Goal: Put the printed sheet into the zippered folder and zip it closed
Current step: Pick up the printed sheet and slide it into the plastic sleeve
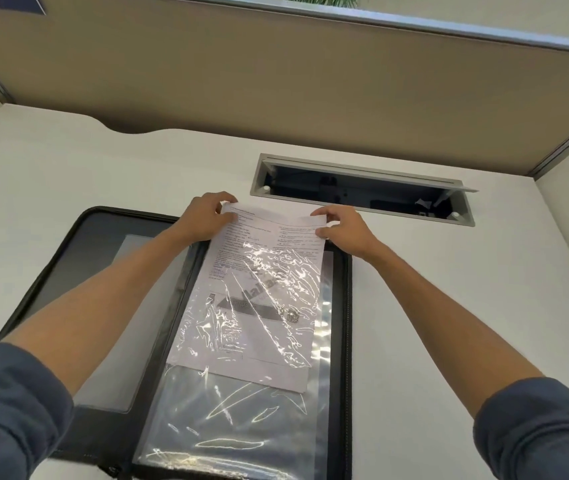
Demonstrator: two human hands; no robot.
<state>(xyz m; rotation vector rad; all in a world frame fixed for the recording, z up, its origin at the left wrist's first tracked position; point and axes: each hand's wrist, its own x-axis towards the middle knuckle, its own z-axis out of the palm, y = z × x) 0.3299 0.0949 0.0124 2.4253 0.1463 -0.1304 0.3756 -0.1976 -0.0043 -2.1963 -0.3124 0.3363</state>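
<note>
Sleeves: dark blue-grey fabric, pushed up both forearms
Forearms: bare below the sleeves
Left hand [207, 213]: bare
Right hand [343, 226]: bare

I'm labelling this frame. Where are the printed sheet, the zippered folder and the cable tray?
printed sheet [269, 233], head view, bare upper part above the plastic sleeve.
zippered folder [342, 306], head view, black right edge by the zip.
cable tray [259, 178], head view, grey left frame.

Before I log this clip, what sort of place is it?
Most likely an office cubicle. A white desk is walled in by a tan fabric partition with a metal top rail, and a hinged cable tray is set into the desktop. An open zippered folder lies on it.
</note>
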